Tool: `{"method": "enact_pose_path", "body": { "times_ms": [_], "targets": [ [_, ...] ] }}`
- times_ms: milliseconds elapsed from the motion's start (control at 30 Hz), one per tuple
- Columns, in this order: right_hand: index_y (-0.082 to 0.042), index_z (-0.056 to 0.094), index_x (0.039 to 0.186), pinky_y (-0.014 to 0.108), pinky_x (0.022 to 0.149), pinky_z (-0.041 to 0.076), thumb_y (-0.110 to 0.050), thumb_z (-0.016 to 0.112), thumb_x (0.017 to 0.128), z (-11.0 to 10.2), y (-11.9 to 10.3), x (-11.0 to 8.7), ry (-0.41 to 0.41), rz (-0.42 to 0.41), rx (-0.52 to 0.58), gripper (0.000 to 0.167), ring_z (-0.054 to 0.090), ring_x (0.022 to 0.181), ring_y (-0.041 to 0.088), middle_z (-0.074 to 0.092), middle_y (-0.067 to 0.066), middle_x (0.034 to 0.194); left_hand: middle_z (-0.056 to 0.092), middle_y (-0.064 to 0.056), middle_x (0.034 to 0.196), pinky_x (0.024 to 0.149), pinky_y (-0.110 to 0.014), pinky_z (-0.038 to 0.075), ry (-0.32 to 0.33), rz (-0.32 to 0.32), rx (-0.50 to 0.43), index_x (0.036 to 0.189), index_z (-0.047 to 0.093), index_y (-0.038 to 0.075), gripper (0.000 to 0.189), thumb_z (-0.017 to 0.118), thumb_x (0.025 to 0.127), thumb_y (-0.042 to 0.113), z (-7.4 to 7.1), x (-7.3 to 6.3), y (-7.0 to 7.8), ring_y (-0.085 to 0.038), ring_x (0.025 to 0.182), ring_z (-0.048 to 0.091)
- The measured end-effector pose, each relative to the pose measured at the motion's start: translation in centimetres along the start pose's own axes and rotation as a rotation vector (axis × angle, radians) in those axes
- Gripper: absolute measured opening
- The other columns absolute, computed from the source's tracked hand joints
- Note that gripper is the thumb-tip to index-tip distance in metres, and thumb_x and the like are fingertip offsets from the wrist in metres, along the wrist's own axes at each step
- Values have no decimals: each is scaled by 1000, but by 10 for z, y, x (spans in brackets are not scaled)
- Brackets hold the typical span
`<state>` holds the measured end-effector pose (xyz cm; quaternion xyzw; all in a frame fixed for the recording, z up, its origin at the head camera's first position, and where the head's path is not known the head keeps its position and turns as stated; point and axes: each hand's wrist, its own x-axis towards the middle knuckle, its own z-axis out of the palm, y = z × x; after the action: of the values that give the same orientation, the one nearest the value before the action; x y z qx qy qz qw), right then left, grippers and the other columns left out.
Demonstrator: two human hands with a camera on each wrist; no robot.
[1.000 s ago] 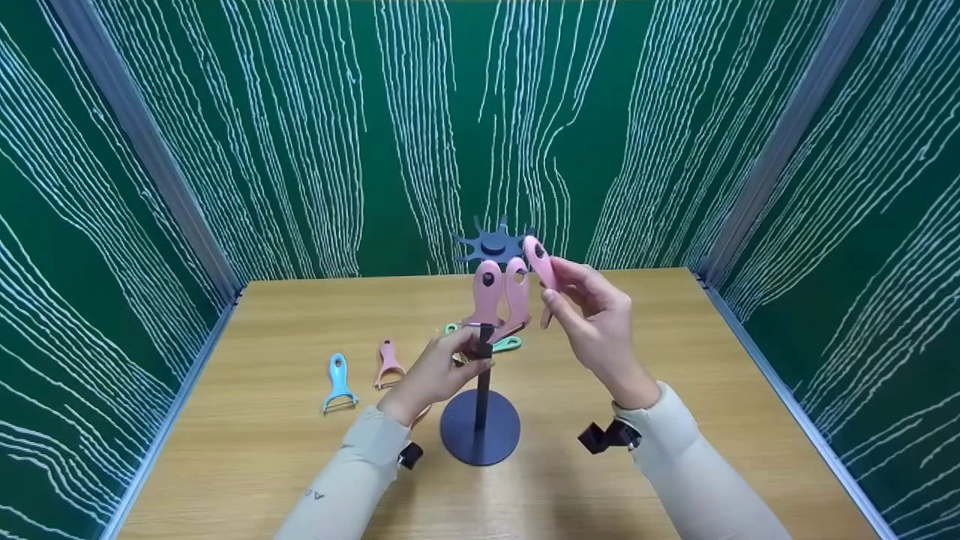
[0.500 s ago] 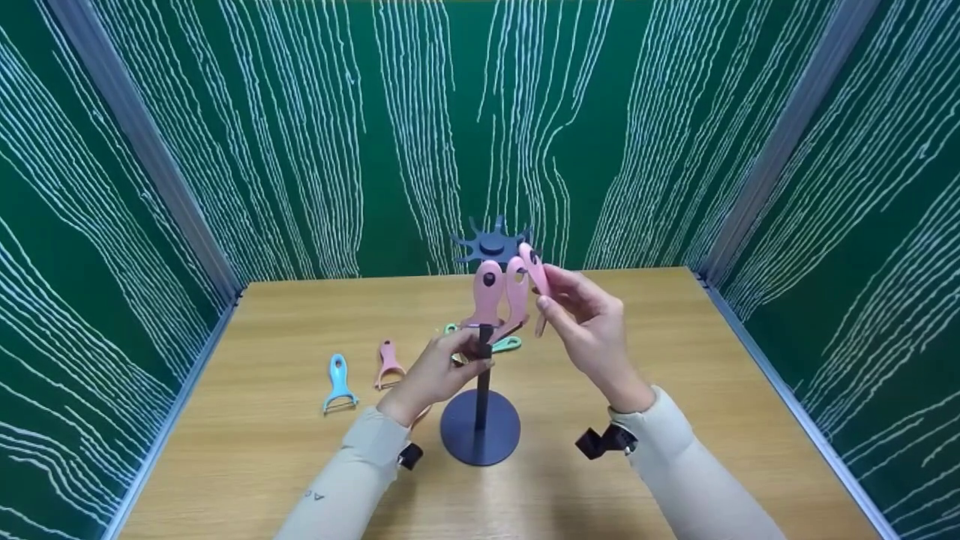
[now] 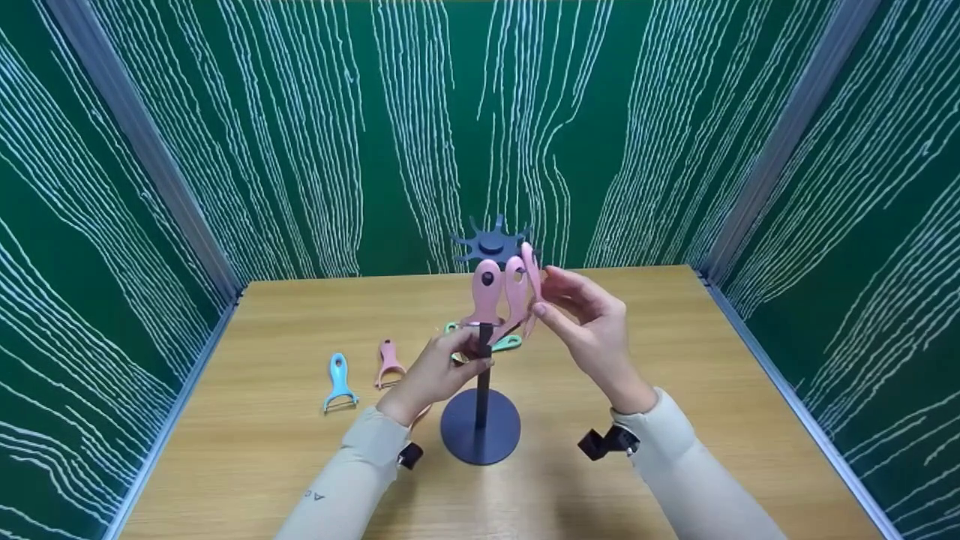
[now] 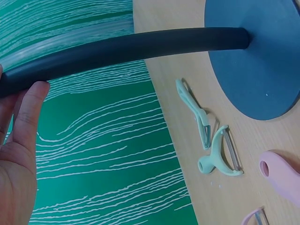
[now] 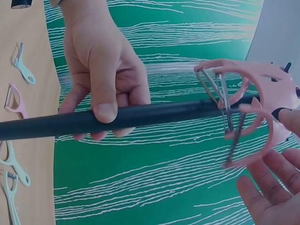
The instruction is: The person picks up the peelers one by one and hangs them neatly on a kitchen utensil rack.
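Observation:
My left hand (image 3: 431, 371) grips the black pole (image 3: 483, 379) of a stand that rises from a round base (image 3: 480, 446). Two pink peelers (image 3: 487, 289) hang from the stand's star-shaped top (image 3: 491, 244), handles upward. A third pink peeler (image 3: 532, 274) hangs at their right, its handle seen edge-on. My right hand (image 3: 589, 322) is right beside it, with the thumb tip at the handle and the other fingers loosely spread. The right wrist view shows the peelers' blades (image 5: 225, 101) around the pole and the right hand's fingers (image 5: 269, 183) apart below them.
On the wooden table lie a blue peeler (image 3: 339, 381), a pink peeler (image 3: 388, 361) and green peelers (image 3: 507, 343), partly hidden behind the stand and left hand. Another pink handle (image 4: 283, 180) shows in the left wrist view. Green walls enclose the table's back and sides.
The third pink peeler has moved left against the stand's top and turned edge-on. My right hand has moved slightly left with it, and its grip has loosened. The left hand stays put.

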<state>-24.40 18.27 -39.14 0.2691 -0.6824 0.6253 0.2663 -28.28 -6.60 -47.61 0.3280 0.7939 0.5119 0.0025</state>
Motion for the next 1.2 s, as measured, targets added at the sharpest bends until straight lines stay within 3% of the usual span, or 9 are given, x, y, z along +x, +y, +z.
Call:
{"method": "enact_pose_path", "body": {
  "times_ms": [233, 433, 600, 800, 1067, 1200],
  "targets": [
    [10, 68, 135, 26, 101, 60, 5, 81, 93, -8, 13, -3, 30, 70, -49, 43, 76, 110, 11, 77, 10, 120, 76, -7, 110, 101, -48, 62, -7, 1, -18, 121, 69, 11, 16, 73, 105, 11, -1, 0, 0, -21, 105, 74],
    [9, 69, 133, 24, 98, 61, 6, 80, 93, -16, 29, -5, 56, 137, -62, 42, 75, 107, 13, 77, 7, 117, 76, -7, 112, 100, -50, 61, -6, -26, -19, 125, 71, 11, 20, 72, 106, 14, -1, 0, 0, -22, 106, 73],
    [9, 70, 131, 24, 95, 62, 8, 79, 93, -22, 45, -11, 77, 184, -68, 39, 76, 104, 13, 76, 20, 117, 75, -6, 112, 99, -49, 62, -8, -19, -20, 124, 70, 11, 19, 72, 106, 15, 0, 0, 0, -21, 105, 72],
    [10, 71, 129, 23, 91, 63, 9, 80, 92, -27, 63, -20, 108, 262, -86, 38, 78, 101, 14, 78, 6, 111, 74, -4, 112, 98, -46, 62, -6, -16, -15, 125, 70, 12, 19, 72, 106, 14, 0, -1, 1, -18, 104, 72],
    [9, 72, 128, 18, 90, 61, 6, 82, 92, -32, 79, -29, 111, 335, -139, 38, 74, 98, 6, 76, 24, 114, 74, -5, 112, 100, -51, 61, 4, -27, -5, 126, 70, 13, 20, 72, 106, 16, 0, -1, 0, -19, 105, 72],
    [7, 72, 129, 17, 90, 61, 3, 83, 92, -34, 90, -34, 103, 370, -168, 39, 75, 101, 14, 76, 25, 116, 75, -6, 112, 100, -52, 61, 5, -26, -21, 126, 70, 12, 21, 73, 105, 14, 0, -1, 1, -20, 106, 72]
  ]
}}
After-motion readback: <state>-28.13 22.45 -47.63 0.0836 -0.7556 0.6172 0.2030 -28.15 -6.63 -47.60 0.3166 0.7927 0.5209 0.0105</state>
